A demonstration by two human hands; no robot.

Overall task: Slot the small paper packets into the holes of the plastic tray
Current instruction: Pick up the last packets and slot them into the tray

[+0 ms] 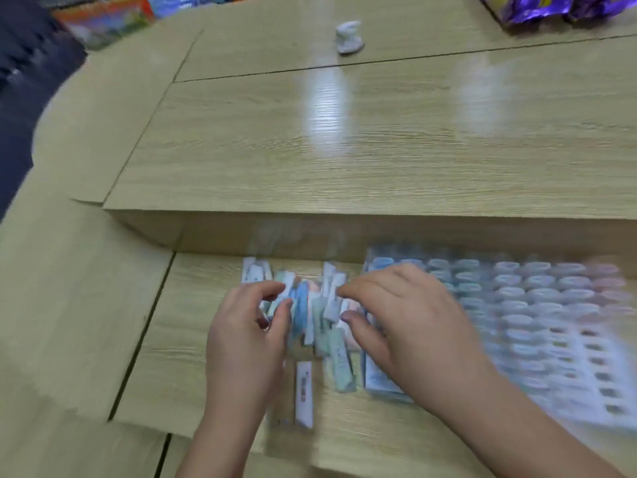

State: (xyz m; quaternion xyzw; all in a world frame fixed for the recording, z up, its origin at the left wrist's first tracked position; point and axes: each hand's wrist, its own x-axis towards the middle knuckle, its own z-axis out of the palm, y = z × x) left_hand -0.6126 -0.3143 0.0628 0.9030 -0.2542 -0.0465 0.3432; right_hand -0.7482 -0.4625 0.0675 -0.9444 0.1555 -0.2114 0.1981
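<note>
A loose pile of small paper packets [320, 322], white, blue and green, lies on the lower wooden desk between my hands. One white packet [304, 391] lies apart, nearer to me. To the right sits the plastic tray [558, 305] with rows of oval holes, heavily blurred; several holes seem to hold packets. My left hand [246, 339] hovers over the pile's left side with fingers and thumb curled. My right hand [410, 322] reaches over the tray's left edge, its fingertips and thumb at the pile's right side. Blur hides whether either hand holds a packet.
A raised wooden table section [344, 232] forms a step just behind the pile and tray. On it stand a small white object [350, 37], purple bags [537, 8] at the far right and a colourful box [103, 19] at the far left. Dark clothing [24, 81] shows at the left edge.
</note>
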